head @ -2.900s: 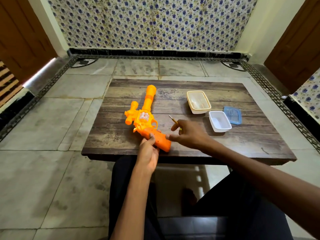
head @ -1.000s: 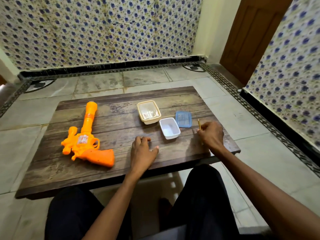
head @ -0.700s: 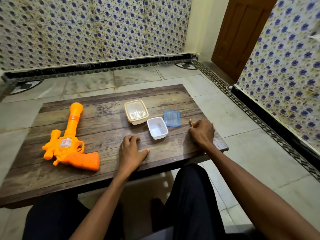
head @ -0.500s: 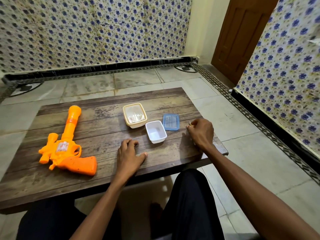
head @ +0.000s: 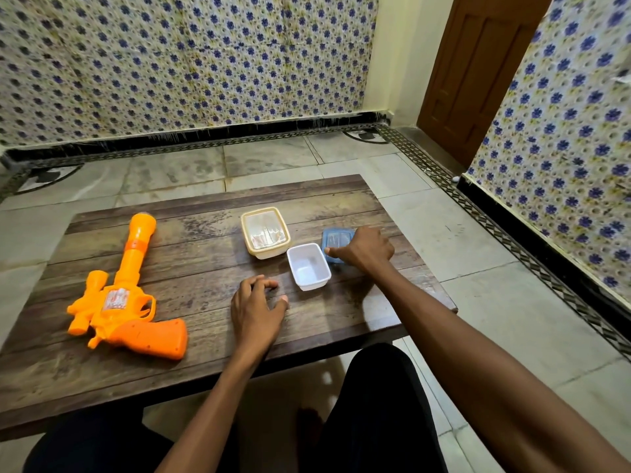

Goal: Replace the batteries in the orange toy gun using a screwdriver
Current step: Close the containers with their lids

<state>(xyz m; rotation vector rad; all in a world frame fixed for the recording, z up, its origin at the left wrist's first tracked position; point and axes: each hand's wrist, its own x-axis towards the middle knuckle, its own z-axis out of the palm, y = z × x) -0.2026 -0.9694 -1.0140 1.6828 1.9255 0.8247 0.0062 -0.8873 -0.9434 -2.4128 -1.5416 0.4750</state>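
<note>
The orange toy gun (head: 131, 305) lies flat on the left part of the wooden table (head: 205, 240), barrel pointing away from me, grip toward me. My left hand (head: 256, 312) rests on the table at the middle, fingers loosely bent, holding nothing, well right of the gun. My right hand (head: 365, 249) sits over the blue lid (head: 333, 237), fingers curled on top and thumb at its near left corner. No screwdriver shows; the hand and forearm may hide it.
An open white tub (head: 312, 285) stands just left of the blue lid. Behind it is a cream tub (head: 265, 232) with something clear inside. The table's right edge is close to my right forearm. A tiled floor surrounds the table, with a brown door (head: 478, 63) at the back right.
My right hand moved left from the table's right edge onto the blue lid, and the screwdriver it held is out of sight. The left hand and gun stayed put.
</note>
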